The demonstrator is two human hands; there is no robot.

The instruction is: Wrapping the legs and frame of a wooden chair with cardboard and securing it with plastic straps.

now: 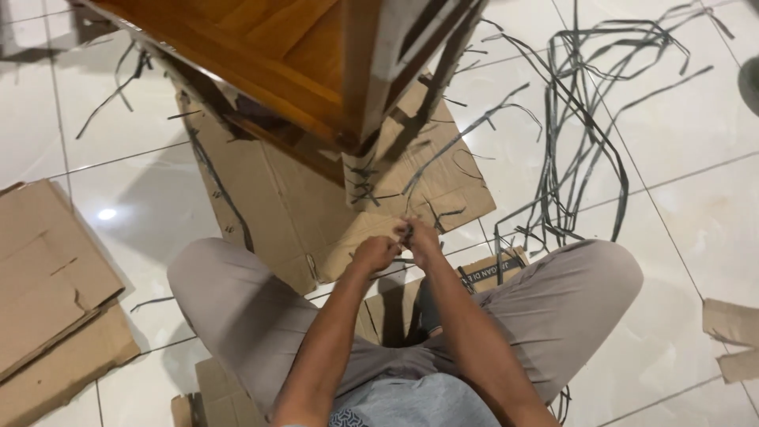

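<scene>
Far left, flat brown cardboard sheets [47, 277] lay stacked on the white tile floor [118, 182], w/ a few loose dark strips nearby. Person sat cross-legged in grey trousers, forearms running fwd from the lap and meeting btwn the knees. Left hand [375, 254] was curled, fingers closed in a loose fist, knuckles up, just beside the right. Right hand [417, 236] was bent at the wrist, fingertips pinching a thin dark strap [411, 183] that ran up toward the leg of a brown wooden furniture piece [261, 55]. Both hands hovered over a flattened cardboard box [292, 205] spread under the furniture. Behind the right forearm, a small cardboard flap w/ a black printed band [494, 269] lay near the right knee. Further right, a tangle of grey-black straps [585, 119] sprawled on the tiles; far right edge, a torn cardboard scrap [731, 336].
</scene>
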